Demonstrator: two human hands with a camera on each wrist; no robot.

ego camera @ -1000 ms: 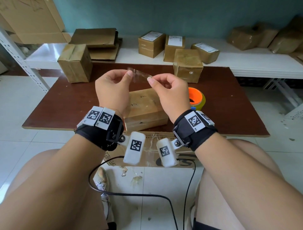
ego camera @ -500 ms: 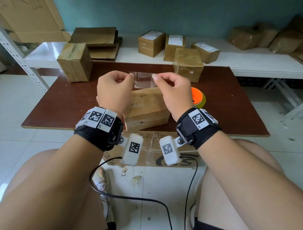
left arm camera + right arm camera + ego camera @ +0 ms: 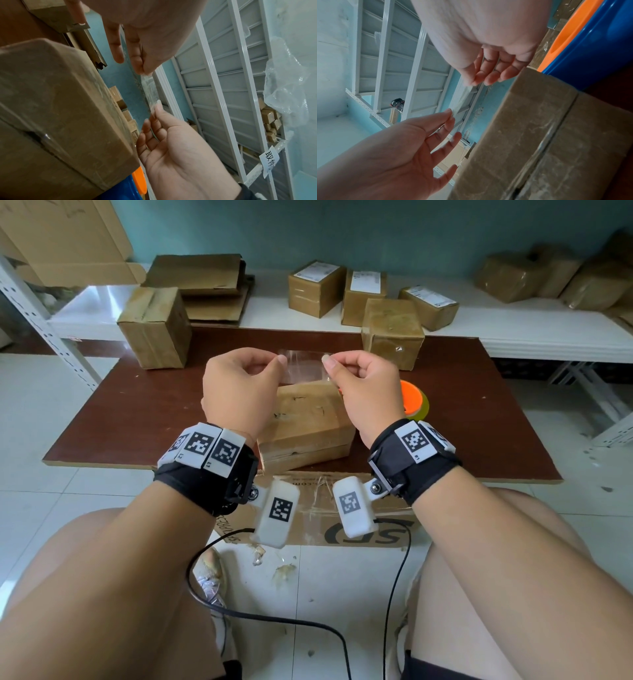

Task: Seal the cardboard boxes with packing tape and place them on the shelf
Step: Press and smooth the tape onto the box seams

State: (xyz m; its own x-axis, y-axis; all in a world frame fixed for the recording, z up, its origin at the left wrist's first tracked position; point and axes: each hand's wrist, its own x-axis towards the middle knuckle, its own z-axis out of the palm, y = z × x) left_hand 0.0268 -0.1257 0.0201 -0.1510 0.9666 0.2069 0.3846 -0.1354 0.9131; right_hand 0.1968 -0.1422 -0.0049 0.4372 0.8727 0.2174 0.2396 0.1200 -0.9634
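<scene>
Pinching opposite ends of a clear tape strip (image 3: 303, 364), the left hand (image 3: 236, 392) and right hand (image 3: 368, 392) held it above the cardboard box (image 3: 308, 426).

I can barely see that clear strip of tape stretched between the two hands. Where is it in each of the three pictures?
Head view: the strip of tape sits at centre, stretched level between both hands, above the box.
Left wrist view: the strip runs down the middle, from upper fingers to lower ones.
Right wrist view: it slants through the centre.
Shared landmark: the box beneath it, in all three views.
</scene>
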